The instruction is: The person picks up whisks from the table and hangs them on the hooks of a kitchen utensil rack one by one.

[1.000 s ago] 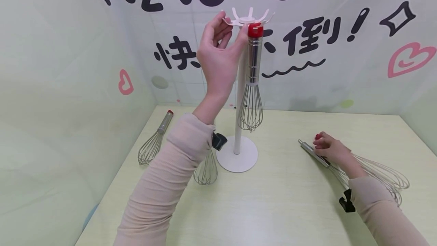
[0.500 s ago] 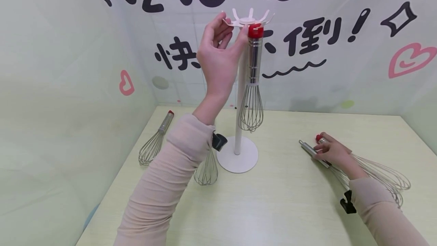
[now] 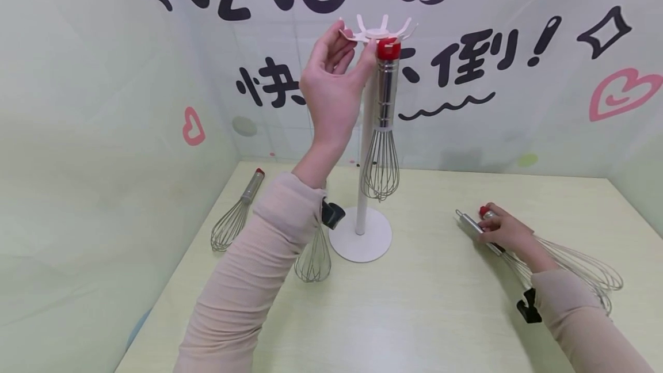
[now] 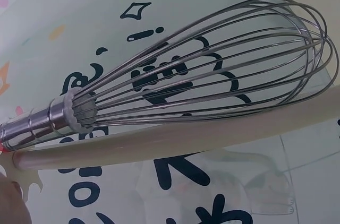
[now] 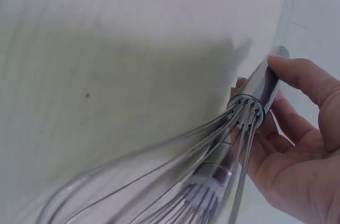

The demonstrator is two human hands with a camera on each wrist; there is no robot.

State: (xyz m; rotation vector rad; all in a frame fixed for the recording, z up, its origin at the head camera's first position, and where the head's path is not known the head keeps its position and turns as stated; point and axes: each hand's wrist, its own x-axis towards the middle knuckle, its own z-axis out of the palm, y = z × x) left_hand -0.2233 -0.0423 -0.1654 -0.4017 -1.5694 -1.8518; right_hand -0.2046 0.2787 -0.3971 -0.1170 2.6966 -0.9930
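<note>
Right hand grips a metal whisk as left hand holds the stand's top

Nearest are two light sleeves (image 3: 243, 269), each with a black clip (image 3: 331, 213) at the wrist, above a pale table (image 3: 414, 315). At the right of the table, the right hand (image 3: 505, 233) pinches the handle of a plain metal whisk (image 5: 257, 86), thumb on one side, fingers on the other; a small loop ends the handle. Just beyond it lies a red-tipped whisk (image 5: 212, 171), its wires partly behind the right forearm. Left of centre, the wires of a third whisk (image 3: 312, 261) show past the left forearm, which hides the rest.

Farther in stands a white stand (image 3: 359, 246), upright on a round base, its top ringed with upturned hooks. The left hand (image 3: 334, 82) holds that top with curled fingers; its thumb seems to meet the rim beside a red cap, though the contact is hard to make out. From there a hanging whisk (image 3: 385, 99) points wires-down beside the pole. Another red-tipped one, the far-left whisk (image 3: 246, 194), lies near the left wall. Behind everything is a pale backdrop (image 3: 466, 137) with black lettering and pink hearts.
</note>
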